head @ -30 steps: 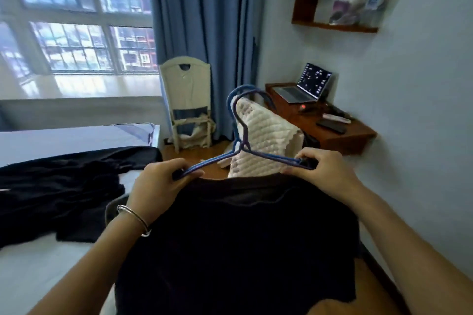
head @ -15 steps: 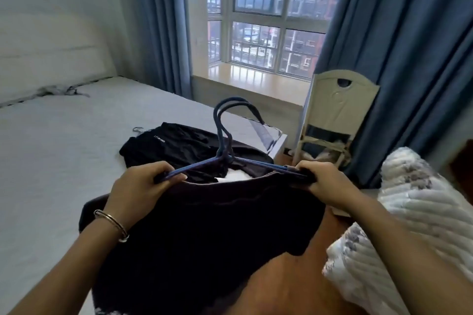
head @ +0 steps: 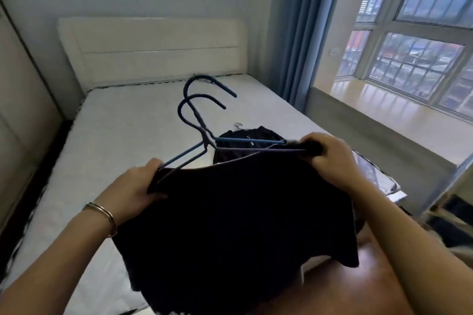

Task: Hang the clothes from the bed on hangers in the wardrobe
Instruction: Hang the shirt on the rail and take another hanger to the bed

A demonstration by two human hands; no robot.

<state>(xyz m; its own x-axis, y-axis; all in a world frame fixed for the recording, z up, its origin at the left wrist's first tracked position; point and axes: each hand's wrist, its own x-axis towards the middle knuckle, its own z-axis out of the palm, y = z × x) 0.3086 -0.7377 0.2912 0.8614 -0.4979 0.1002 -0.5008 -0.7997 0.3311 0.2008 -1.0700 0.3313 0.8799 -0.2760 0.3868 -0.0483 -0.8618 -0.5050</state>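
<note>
left hand (head: 133, 184) and right hand (head: 330, 158) each clenched on shoulder end of two blue wire hangers (head: 202, 133), black garment (head: 235, 225) draped below, held over bed (head: 128, 120). second black garment (head: 245, 138) waits on mattress. best practice: keep hangers level, fabric pinched at both ends, hooks free for wardrobe rail.

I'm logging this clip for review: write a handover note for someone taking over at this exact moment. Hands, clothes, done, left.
Left hand: gripping the left end of the blue hangers along with the dark garment.
Right hand: gripping the right end the same way.
Two hooks show, so two hangers appear to be held together.
The garment hangs from them above the foot of the bed.
Another dark garment lies on the mattress with a hanger hook at its collar.
Done: one garment on a hanger, it seems.
Left: carry it to the wardrobe, then hang the garment on the bed.
</note>
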